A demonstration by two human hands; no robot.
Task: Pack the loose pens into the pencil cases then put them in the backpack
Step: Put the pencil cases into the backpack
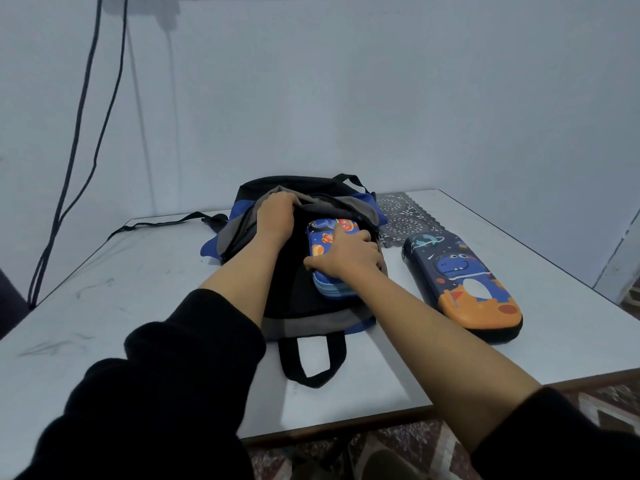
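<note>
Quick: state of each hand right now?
Left hand: closed, gripping the backpack by its upper opening edge.
Right hand: closed, gripping the blue pencil case at the bag's mouth.

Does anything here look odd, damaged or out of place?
Nothing looks damaged or spilled. The table has dark scuff marks on its left side, and the dinosaur case lies outside the backpack while the right hand holds the other case at its opening.
</note>
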